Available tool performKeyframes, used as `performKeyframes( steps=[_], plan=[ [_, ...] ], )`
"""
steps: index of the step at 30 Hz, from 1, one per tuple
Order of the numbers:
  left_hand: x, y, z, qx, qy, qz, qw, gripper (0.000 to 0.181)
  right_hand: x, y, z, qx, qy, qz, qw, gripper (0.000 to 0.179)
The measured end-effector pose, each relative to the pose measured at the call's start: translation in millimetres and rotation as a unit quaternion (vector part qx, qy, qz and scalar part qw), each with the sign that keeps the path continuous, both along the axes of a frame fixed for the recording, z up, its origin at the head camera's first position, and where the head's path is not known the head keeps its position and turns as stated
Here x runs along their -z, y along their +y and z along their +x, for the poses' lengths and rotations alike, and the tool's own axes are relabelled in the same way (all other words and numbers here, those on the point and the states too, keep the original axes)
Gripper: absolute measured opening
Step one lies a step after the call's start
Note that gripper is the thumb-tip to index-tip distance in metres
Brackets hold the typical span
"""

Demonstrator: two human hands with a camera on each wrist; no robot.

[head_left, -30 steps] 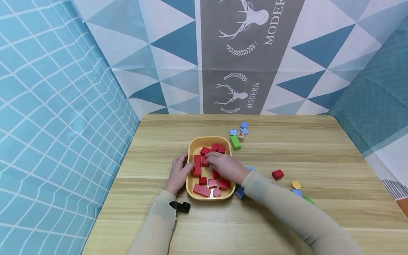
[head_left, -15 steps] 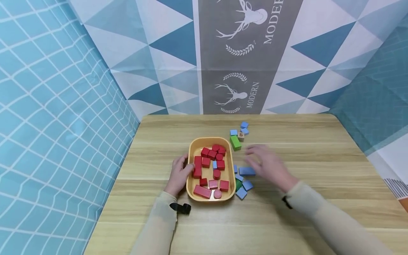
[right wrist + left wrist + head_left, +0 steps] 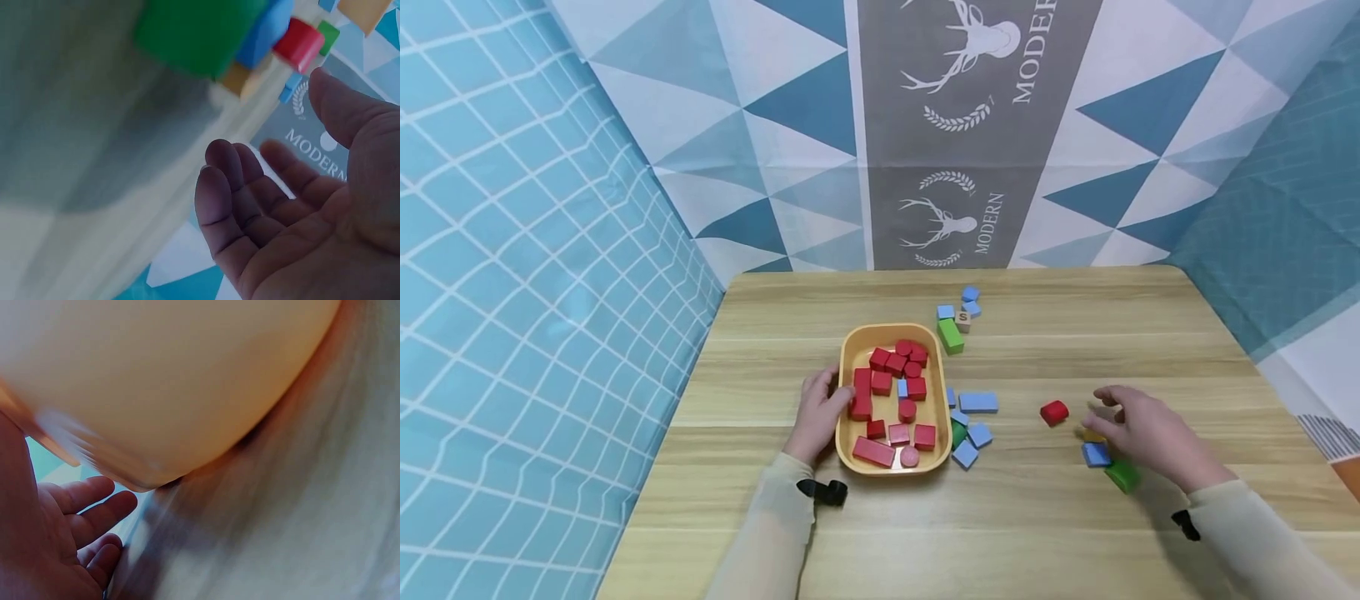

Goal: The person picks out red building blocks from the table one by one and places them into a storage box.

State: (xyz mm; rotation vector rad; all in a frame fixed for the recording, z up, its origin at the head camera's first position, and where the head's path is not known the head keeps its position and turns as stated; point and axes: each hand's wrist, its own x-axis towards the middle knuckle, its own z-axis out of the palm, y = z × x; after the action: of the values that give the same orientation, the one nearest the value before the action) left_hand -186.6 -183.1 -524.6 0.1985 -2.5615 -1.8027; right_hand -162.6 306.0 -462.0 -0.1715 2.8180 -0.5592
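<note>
An orange-yellow plastic tray [image 3: 842, 454] holds several red and pink wooden blocks and one small blue block [image 3: 902, 389]. My left hand [image 3: 814, 417] holds the tray's left side, thumb over the rim and fingers outside; the left wrist view shows those fingers loosely bent beside the tray wall. My right hand [image 3: 1153, 437] hovers at the right with nothing in it, thumb and fingers spread apart. Close by it are a red block [image 3: 1054, 412], a blue block [image 3: 1096, 455], a green block [image 3: 1123, 476] and a yellow block [image 3: 1093, 436] partly hidden by the hand.
Along the tray's right side lie several blue blocks [image 3: 978, 403] and a green piece [image 3: 958, 433]. Behind them are a light green block [image 3: 951, 336], a letter cube [image 3: 963, 321] and more small blue blocks [image 3: 971, 294]. A patterned cloth [image 3: 805, 125] hangs behind the table.
My right hand has left the tray and moved right, over to the loose blocks. The small blue block in the tray has come into sight. My left hand has stayed at the rim.
</note>
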Motion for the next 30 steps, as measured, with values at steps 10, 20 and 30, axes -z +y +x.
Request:
performKeyframes(
  steps=[10, 20, 30],
  plan=[
    [0.0, 2.5, -2.1, 0.0, 0.002, -0.001, 1.0, 0.064, 15.3, -11, 24.1, 0.018, 0.002, -0.007, 0.9998, 0.104],
    [1.0, -0.6, -1.2, 0.004, -0.001, -0.002, 1.0, 0.066, 20.7, -18, 28.2, 0.03, 0.016, 0.001, 0.9994, 0.098],
    [0.4, -0.6, -1.1, 0.003, -0.003, 0.005, 1.0, 0.064, 25.9, -39, 13.1, 0.004, 0.047, 0.013, 0.9988, 0.092]
  ],
)
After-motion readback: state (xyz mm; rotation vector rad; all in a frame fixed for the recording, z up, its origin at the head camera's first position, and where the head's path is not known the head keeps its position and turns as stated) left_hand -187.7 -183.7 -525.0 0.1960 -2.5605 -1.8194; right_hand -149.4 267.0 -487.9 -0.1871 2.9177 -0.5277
